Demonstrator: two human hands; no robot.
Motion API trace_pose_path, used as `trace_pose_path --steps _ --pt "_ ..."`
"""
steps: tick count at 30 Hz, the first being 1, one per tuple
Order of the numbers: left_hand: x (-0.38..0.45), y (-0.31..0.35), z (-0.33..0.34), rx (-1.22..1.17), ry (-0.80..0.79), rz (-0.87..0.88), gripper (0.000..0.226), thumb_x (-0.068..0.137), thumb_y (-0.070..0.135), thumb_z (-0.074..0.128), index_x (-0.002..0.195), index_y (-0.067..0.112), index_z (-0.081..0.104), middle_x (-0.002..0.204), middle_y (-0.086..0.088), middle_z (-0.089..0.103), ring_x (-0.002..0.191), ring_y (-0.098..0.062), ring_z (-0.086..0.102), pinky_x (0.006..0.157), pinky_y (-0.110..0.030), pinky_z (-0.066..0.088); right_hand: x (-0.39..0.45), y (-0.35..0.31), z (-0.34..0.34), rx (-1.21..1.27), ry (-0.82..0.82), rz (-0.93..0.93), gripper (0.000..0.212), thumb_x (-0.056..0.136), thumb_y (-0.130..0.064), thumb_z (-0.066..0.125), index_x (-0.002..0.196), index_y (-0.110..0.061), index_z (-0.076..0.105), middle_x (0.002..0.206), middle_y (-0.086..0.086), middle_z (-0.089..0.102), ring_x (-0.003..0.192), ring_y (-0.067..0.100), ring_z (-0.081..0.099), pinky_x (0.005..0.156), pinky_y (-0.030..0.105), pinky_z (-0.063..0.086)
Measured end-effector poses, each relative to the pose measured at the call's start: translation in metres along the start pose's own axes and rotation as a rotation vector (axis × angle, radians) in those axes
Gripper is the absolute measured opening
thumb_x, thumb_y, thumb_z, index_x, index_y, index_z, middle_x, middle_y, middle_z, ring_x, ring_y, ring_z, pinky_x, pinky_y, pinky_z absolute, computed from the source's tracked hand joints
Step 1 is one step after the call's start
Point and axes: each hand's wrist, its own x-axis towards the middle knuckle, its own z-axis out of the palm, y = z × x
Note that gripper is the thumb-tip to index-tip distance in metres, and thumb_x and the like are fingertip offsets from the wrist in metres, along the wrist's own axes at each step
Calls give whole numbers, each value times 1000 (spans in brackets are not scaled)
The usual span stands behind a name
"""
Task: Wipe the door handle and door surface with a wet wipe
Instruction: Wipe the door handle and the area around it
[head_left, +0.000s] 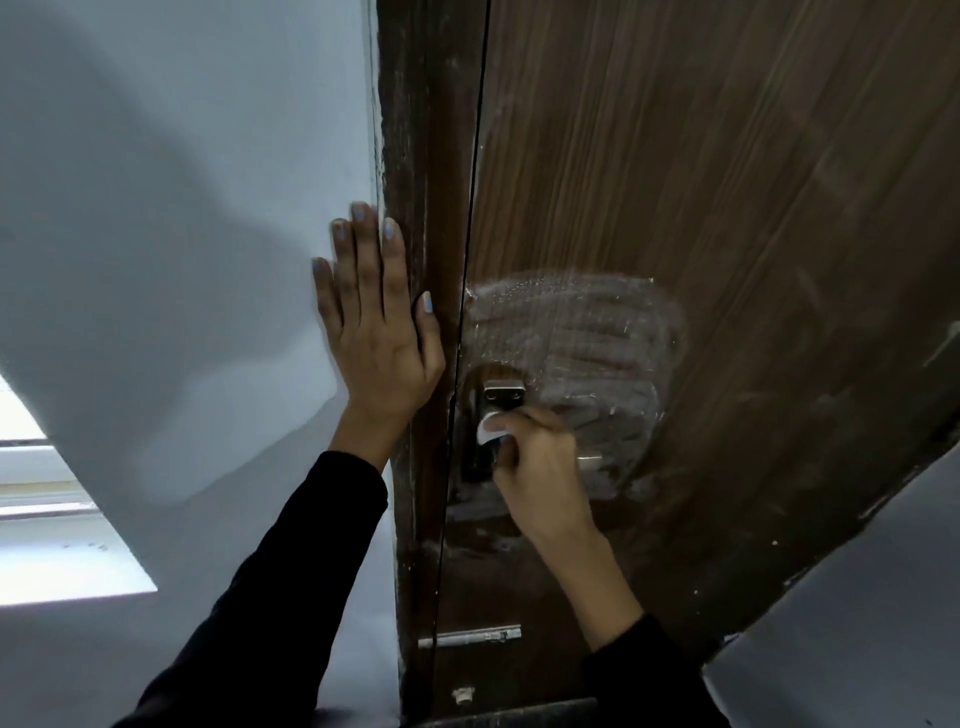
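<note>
A dark brown wooden door fills the right half of the head view, with a wet, smeared patch above and beside its metal handle plate. My right hand is closed around the handle lever, pressing a white wet wipe against it; most of the lever is hidden under the hand. My left hand lies flat, fingers spread, on the wall and the edge of the door frame, holding nothing.
A pale blue-grey wall is left of the frame. A bright window sill sits at lower left. A metal slide bolt is low on the door. Another pale wall is at lower right.
</note>
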Motion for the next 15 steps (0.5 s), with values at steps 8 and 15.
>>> trace_pose_path --steps 8,15 --pt "-11 2 2 -10 1 -20 54 96 20 38 144 2 20 148 -29 27 142 -36 13 117 -44 1 -35 8 -22 -136 -60 84 45 77 1 62 120 -11 57 124 10 49 115 22 45 99 29 41" --pt "-52 -10 11 12 -36 -19 52 97 23 30 143 1 19 146 -29 29 144 -15 -12 118 -41 0 -49 12 19 57 191 18 36 73 8 66 106 -6 66 104 10 60 90 17 61 87 20 49"
